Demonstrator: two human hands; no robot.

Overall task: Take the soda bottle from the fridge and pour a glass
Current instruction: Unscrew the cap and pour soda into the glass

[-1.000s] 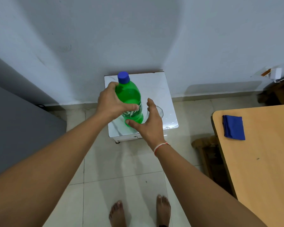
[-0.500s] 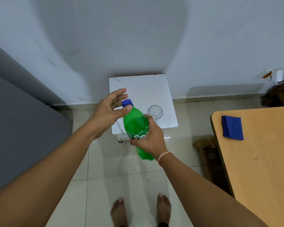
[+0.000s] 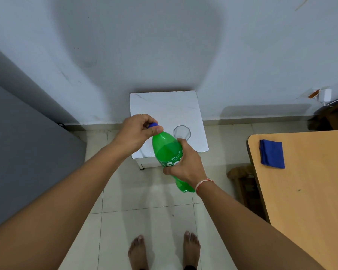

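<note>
The green soda bottle (image 3: pixel 167 151) is held in the air, tilted with its blue cap (image 3: pixel 153 125) pointing up and left. My right hand (image 3: pixel 185 164) grips it around the label at mid-body. My left hand (image 3: pixel 138 131) is closed over the cap, thumb and fingers pinching it. A clear empty glass (image 3: pixel 181 132) stands upright on the small white marble-top table (image 3: pixel 164 106), just right of the bottle's shoulder and apart from it.
A grey fridge side (image 3: pixel 23 145) fills the left. A wooden table (image 3: pixel 304 191) at right carries a folded blue cloth (image 3: pixel 272 153). A low wooden stool (image 3: pixel 240 174) stands beside it. Tiled floor and my bare feet (image 3: pixel 164 250) lie below.
The bottle passed from my left hand to my right and tilted toward me. My left hand went from open beside the cap to closed around it.
</note>
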